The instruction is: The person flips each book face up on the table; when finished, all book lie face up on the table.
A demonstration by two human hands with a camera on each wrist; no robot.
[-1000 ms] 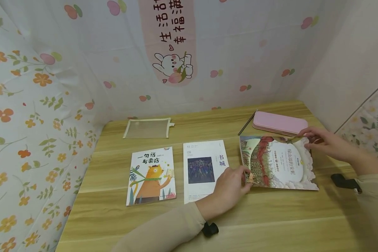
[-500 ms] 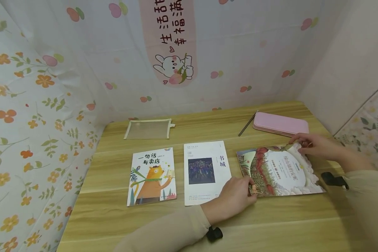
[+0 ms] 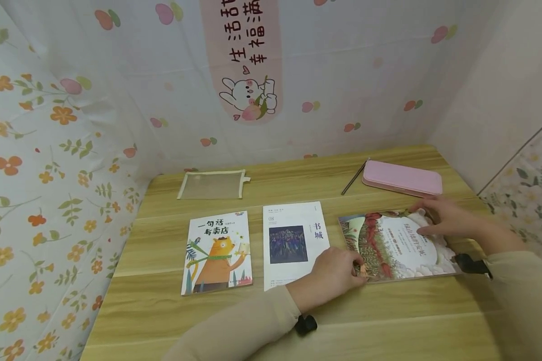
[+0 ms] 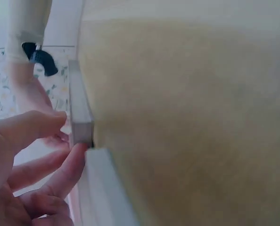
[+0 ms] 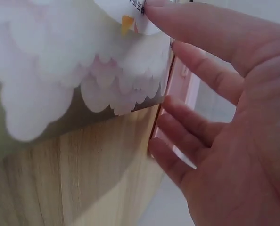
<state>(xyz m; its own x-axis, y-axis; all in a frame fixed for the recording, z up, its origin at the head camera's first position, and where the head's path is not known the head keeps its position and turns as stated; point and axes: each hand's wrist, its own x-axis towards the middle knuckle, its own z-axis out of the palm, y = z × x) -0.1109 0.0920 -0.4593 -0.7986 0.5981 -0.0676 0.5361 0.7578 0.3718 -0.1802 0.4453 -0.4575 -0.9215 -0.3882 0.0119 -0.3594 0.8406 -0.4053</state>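
Observation:
A picture book (image 3: 399, 245) with a plant-and-cloud cover lies flat, turned sideways, on the right of the wooden table. My left hand (image 3: 329, 276) holds its near left corner. In the left wrist view, the thumb is over the cover and the index finger touches the edge of the book (image 4: 81, 101). My right hand (image 3: 451, 220) is at the far right corner. The right wrist view has its thumb on the cover of the book (image 5: 50, 70), with the index finger at the edge and the other fingers loosely bent.
Left of the picture book lie a white book (image 3: 293, 215), partly behind my left hand, and a cat-cover book (image 3: 217, 253). Behind are a mesh pouch (image 3: 211, 184), a dark pencil (image 3: 354, 178) and a pink pencil case (image 3: 403, 177). Patterned cloth (image 3: 162, 85) hangs around the table.
The picture book has come nearer the table's front, then settled flat, its far edge lowered. Both hands moved with it. My right thumb has shifted inward over the cover.

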